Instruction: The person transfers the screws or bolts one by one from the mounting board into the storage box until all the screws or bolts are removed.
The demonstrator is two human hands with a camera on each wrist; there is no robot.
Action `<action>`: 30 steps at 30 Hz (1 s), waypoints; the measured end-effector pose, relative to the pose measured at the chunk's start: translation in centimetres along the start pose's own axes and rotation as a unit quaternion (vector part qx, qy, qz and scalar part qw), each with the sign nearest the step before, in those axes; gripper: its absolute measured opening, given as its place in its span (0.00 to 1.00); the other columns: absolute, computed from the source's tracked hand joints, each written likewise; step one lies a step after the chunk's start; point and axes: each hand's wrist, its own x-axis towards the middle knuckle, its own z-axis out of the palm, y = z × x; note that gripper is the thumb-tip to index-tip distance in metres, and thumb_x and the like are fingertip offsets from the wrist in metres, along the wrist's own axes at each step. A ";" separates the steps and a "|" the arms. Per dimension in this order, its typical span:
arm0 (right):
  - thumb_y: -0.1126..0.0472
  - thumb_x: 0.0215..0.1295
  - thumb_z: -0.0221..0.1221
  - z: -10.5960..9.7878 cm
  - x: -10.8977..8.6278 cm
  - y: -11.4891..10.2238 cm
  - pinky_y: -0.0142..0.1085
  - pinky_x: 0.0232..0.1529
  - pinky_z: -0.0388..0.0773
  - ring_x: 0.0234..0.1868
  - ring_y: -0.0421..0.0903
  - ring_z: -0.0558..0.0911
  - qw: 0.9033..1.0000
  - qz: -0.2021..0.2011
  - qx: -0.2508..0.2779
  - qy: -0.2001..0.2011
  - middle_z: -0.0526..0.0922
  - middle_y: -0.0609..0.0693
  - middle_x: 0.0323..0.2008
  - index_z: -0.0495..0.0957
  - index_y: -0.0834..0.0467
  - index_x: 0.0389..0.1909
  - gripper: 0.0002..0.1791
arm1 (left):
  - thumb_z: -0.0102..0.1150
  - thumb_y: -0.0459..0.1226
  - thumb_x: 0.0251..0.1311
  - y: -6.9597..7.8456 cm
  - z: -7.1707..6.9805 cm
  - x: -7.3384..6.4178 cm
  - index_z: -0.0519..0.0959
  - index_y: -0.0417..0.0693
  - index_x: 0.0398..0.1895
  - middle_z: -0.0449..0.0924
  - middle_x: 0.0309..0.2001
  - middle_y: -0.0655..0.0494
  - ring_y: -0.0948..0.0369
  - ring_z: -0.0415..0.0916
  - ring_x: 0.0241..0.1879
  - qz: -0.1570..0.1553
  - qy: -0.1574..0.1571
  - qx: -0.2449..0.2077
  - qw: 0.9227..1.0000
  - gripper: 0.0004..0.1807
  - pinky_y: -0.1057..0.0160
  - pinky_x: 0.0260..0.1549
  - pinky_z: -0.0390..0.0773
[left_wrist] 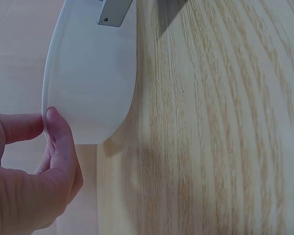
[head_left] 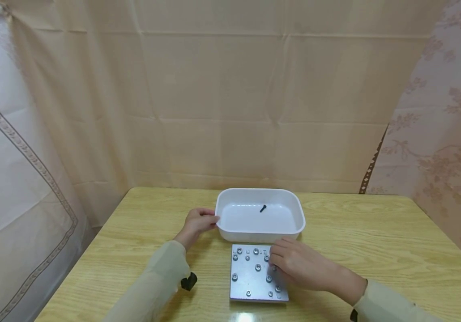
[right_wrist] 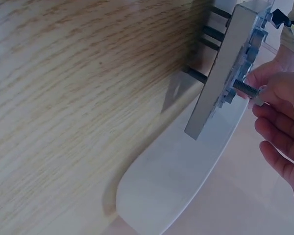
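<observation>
A white plastic basin [head_left: 230, 235] stands on the table, and my left hand [head_left: 199, 222] pinches its left rim between thumb and fingers, seen closely in the left wrist view. Inside the basin lies one small black screw [head_left: 263, 208]. In front of it is a silver metal plate [head_left: 250, 284] with several socket-head bolts set in its top. My right hand [head_left: 295, 264], over the plate's right side, pinches a bolt [right_wrist: 246, 89] whose threaded shank shows between fingertips and plate in the right wrist view. Whether its tip is in a hole cannot be seen.
Dark bolt shanks [right_wrist: 196, 75] stick out below the plate. The wood-grain table [head_left: 359, 237] carries the basin and plate. A beige cloth [head_left: 214, 89] hangs behind its far edge, with patterned cloths at both sides.
</observation>
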 end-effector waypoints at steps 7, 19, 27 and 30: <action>0.62 0.45 0.71 -0.1 0.1 0.5 0.32 0.43 0.78 0.37 0.38 0.75 1.000 -0.002 -0.019 0.015 0.80 0.41 0.31 0.81 0.52 0.33 0.13 | 0.62 0.28 0.57 -0.1 0.1 0.1 0.77 0.30 0.48 0.79 0.44 0.40 0.60 0.79 0.34 0.002 0.001 -0.004 1.000 0.16 0.63 0.40 0.86; 0.65 0.47 0.68 -0.6 1.3 2.4 0.32 0.39 0.76 0.35 0.38 0.74 1.000 0.022 -0.014 0.011 0.80 0.41 0.29 0.80 0.53 0.31 0.10 | 0.62 0.30 0.57 0.0 -0.1 -0.1 0.77 0.32 0.49 0.78 0.47 0.39 0.59 0.79 0.36 -0.006 -0.001 0.007 1.000 0.16 0.62 0.43 0.85; 0.66 0.45 0.68 -0.4 1.9 4.4 0.34 0.40 0.77 0.34 0.39 0.75 0.999 0.029 -0.006 0.026 0.80 0.42 0.28 0.80 0.53 0.29 0.09 | 0.62 0.30 0.58 0.0 -0.1 -0.1 0.77 0.32 0.49 0.78 0.47 0.39 0.58 0.79 0.36 -0.006 0.000 0.008 1.000 0.16 0.61 0.43 0.85; 0.66 0.46 0.68 -0.3 2.1 5.3 0.34 0.40 0.76 0.34 0.39 0.75 0.999 0.046 0.004 0.020 0.80 0.42 0.28 0.81 0.54 0.28 0.09 | 0.62 0.30 0.57 0.1 -0.1 -0.2 0.77 0.32 0.49 0.78 0.47 0.39 0.59 0.79 0.36 -0.005 0.000 0.005 1.000 0.16 0.62 0.43 0.85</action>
